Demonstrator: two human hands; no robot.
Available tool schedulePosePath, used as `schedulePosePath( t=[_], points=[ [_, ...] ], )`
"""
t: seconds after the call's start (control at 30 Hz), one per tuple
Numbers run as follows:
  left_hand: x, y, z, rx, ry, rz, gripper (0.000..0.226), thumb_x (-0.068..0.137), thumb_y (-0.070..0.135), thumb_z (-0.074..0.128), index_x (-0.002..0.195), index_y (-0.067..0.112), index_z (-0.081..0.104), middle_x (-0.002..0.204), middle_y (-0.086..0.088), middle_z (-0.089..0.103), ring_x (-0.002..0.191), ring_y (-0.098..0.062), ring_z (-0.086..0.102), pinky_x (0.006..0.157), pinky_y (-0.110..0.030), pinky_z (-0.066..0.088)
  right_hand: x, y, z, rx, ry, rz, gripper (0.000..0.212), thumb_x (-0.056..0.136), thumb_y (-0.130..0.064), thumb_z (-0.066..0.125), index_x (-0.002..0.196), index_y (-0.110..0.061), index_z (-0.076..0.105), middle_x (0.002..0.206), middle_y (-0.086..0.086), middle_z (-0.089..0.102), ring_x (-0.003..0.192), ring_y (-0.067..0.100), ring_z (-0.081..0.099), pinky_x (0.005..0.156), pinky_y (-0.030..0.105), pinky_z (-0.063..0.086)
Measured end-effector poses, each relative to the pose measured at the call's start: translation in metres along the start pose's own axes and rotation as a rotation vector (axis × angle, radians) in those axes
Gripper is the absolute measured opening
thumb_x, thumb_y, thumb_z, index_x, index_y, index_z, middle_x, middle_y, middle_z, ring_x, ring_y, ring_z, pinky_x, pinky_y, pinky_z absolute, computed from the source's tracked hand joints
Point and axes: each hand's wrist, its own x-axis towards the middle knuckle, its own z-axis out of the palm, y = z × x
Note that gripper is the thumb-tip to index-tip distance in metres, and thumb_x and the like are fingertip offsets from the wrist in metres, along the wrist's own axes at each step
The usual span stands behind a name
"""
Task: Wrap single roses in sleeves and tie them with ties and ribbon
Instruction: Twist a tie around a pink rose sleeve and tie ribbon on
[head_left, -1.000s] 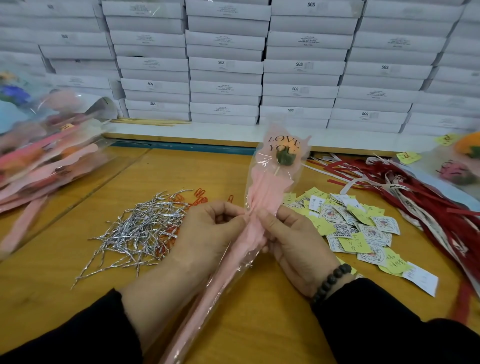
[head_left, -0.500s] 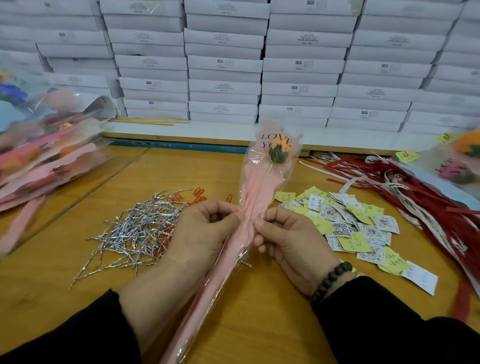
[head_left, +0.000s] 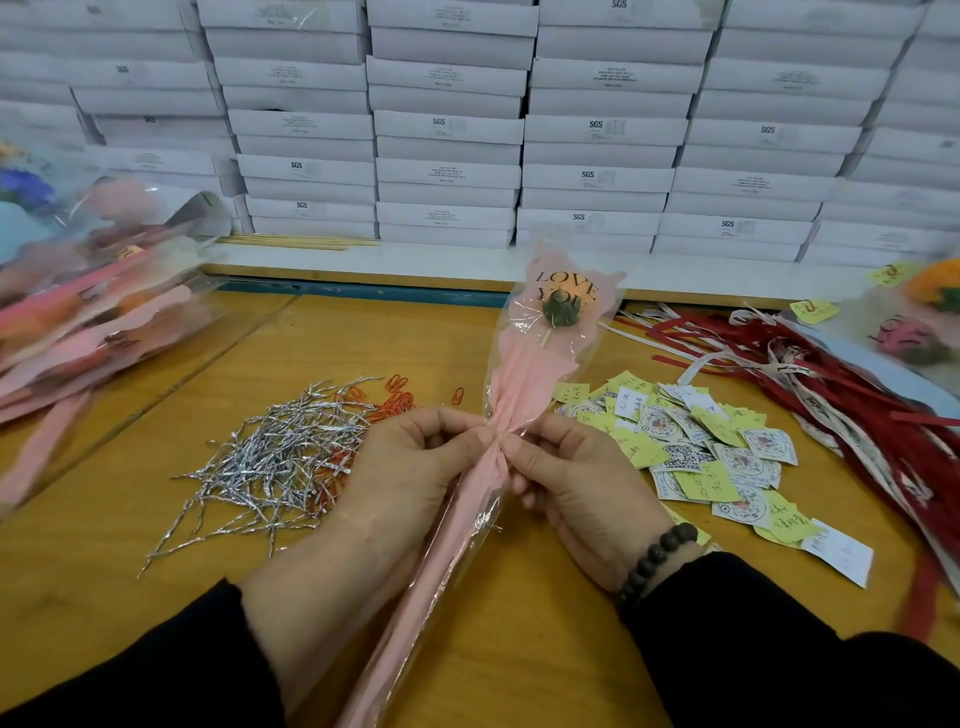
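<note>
A single orange rose (head_left: 563, 306) stands in a clear and pink sleeve (head_left: 524, 374) printed "LOVE YOU", tilted up and away from me over the wooden table (head_left: 156, 519). My left hand (head_left: 410, 467) and my right hand (head_left: 582, 478) pinch the sleeve from both sides where it is gathered into a narrow waist. A short silver end (head_left: 485, 522) sticks out of the sleeve just below my fingers. A heap of silver twist ties (head_left: 270, 457) lies left of my left hand. Red and white ribbons (head_left: 831, 384) lie at the right.
Wrapped roses (head_left: 88, 322) are piled at the far left. Yellow and white paper tags (head_left: 711, 452) are scattered right of my right hand, and orange paper clips (head_left: 397, 397) lie behind the ties. More wrapped flowers (head_left: 919, 322) sit at the far right. Stacked white boxes (head_left: 447, 130) wall off the back.
The sleeved rose has shifted a little to the left and its gathered waist looks tighter. Both hands stay at the waist, with the fingertips drawn closer together.
</note>
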Motion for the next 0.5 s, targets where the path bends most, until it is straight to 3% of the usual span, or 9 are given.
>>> schedulePosePath(
  t=[0.1,0.3,0.5],
  points=[
    [0.0,0.0,-0.001,0.0,-0.034,-0.025,0.005,0.071,0.003,0.064,0.071,-0.001,0.067,0.062,-0.023,0.066,0.05,-0.024,0.065,0.052,-0.026,0.057,-0.001,-0.001,-0.001,-0.013,0.015,0.006,0.012,0.082,-0.002,0.063,0.073,-0.009,0.065,0.055,0.0,0.057,0.046,0.006,0.05,0.043,0.014,0.04],
    [-0.003,0.001,-0.001,0.14,-0.079,0.016,0.018,0.071,0.02,0.068,0.074,0.003,0.072,0.067,-0.023,0.068,0.054,-0.022,0.067,0.044,-0.023,0.052,0.0,-0.002,-0.002,-0.019,0.052,0.012,0.006,0.079,-0.006,0.067,0.078,-0.008,0.061,0.053,-0.003,0.056,0.049,0.01,0.05,0.045,0.017,0.041],
    [-0.006,0.01,0.004,0.241,-0.121,-0.002,0.003,0.08,0.001,0.064,0.082,0.0,0.066,0.054,-0.01,0.066,0.039,-0.009,0.058,0.037,-0.016,0.045,0.0,0.0,-0.003,-0.067,0.1,0.0,0.009,0.075,-0.013,0.072,0.07,-0.015,0.065,0.059,-0.005,0.06,0.049,0.005,0.049,0.046,0.017,0.04]
  ],
)
